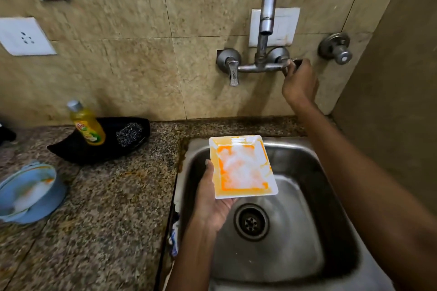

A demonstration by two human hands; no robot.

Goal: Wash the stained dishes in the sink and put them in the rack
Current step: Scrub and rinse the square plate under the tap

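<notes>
Left hand (pixel 212 198) cupped palm-up; right hand (pixel 299 82) raised, fingers curled

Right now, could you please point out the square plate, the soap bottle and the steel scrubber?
square plate (pixel 243 168), head view, its stained centre.
soap bottle (pixel 88 129), head view, its yellow body.
steel scrubber (pixel 128 133), head view, its middle.

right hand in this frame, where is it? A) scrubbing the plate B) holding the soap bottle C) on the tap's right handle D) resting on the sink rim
C: the right hand grips the right handle of the wall tap, while the left hand holds the orange-stained square plate over the sink. The soap bottle stands untouched in the black tray on the counter.
</notes>
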